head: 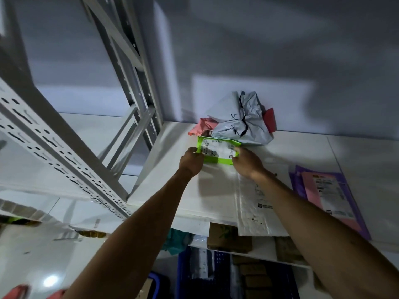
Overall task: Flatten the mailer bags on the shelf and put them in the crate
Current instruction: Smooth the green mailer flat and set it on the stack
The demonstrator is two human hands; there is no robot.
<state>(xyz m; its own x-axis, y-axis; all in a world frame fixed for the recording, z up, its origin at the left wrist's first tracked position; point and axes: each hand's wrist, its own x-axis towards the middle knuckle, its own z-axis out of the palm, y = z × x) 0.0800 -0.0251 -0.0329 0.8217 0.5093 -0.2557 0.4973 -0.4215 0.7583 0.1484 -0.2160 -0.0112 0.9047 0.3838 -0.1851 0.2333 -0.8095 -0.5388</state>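
Observation:
A green mailer bag (218, 150) with a white label lies on the white shelf (172, 190). My left hand (191, 161) grips its left edge and my right hand (247, 161) grips its right edge. Behind it sits a heap of crumpled bags: a grey one (241, 119), a pink one (204, 126) and a red one (269, 119). A flat white mailer (257, 208) lies under my right forearm. A flat pink mailer (328, 190) rests on a purple one (299, 180) at the right. A blue crate (185, 275) shows below the shelf.
Grey perforated metal shelf posts (54, 143) rise at the left. A grey wall stands behind the shelf. Cardboard boxes (228, 238) and a teal bag (177, 240) sit on the lower shelf level.

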